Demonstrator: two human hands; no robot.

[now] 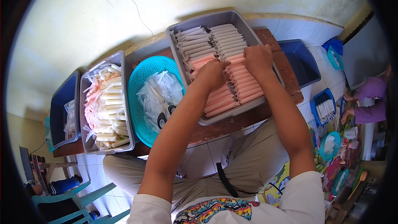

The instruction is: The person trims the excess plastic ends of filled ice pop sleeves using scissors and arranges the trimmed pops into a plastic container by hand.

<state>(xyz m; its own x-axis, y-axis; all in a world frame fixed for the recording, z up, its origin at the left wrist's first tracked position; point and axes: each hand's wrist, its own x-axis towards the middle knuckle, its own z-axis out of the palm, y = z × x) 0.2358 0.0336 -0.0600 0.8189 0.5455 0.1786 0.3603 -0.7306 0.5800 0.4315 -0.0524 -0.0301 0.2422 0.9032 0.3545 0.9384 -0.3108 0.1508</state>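
Note:
A grey tray [172, 37] on the bench holds two columns of plastic-wrapped sticks, whitish at the far end and pink nearer me. My left hand [213, 74] is over the middle of the tray, its fingers closed at the left end of a pink plastic-wrapped stick [236, 58]. At that stick's other end, by the tray's right side, is my right hand [259, 61], curled closed with its fingertips largely hidden. More pink sticks [222, 104] lie side by side below my hands.
Left of the tray, a turquoise basket [137, 68] contains clear plastic bags and scissors [166, 107]. Beyond it stand a grey bin [129, 141] of pale and pink sticks and a dark blue bin [58, 116]. A person in purple [369, 99] sits at right near a blue tray [316, 99].

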